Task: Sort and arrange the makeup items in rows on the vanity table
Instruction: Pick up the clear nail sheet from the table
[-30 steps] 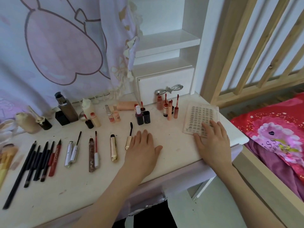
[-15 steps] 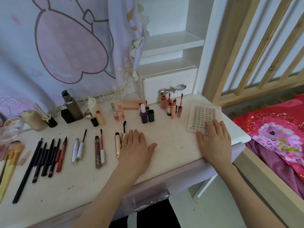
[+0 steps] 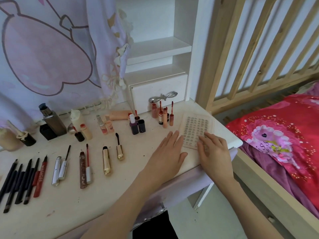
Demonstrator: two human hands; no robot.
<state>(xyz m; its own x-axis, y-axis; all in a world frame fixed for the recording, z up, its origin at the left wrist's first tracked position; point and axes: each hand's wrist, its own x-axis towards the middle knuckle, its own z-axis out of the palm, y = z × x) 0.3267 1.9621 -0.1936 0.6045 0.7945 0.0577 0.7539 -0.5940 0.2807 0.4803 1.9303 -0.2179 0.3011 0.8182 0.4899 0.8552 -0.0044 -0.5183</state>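
Observation:
A flat pale nail-tip sheet [image 3: 196, 127] lies at the right end of the white vanity table [image 3: 72, 200]. My left hand [image 3: 168, 153] lies flat, its fingertips touching the sheet's left edge. My right hand [image 3: 214, 152] rests flat on the sheet's near right corner. To the left lie rows: dark pencils [image 3: 19, 181] with a red liner [image 3: 40, 176], a silver mascara [image 3: 59, 167], a brown gloss [image 3: 83, 168] and two gold tubes [image 3: 106, 160]. Lip glosses [image 3: 162, 115] stand upright near the drawer.
At the back stand a dark bottle [image 3: 51, 120], cream bottles [image 3: 76, 118], small lipsticks [image 3: 105, 125] and a purple polish [image 3: 133, 125]. A white shelf unit with a drawer [image 3: 158, 90] is behind. A wooden bed rail [image 3: 259, 54] and red bedding [image 3: 283, 133] border the right.
My left hand moved right from beside the gold tubes to the nail-tip sheet's left edge. The gold mascara wand now lies apart in the row. My right hand stayed on the sheet.

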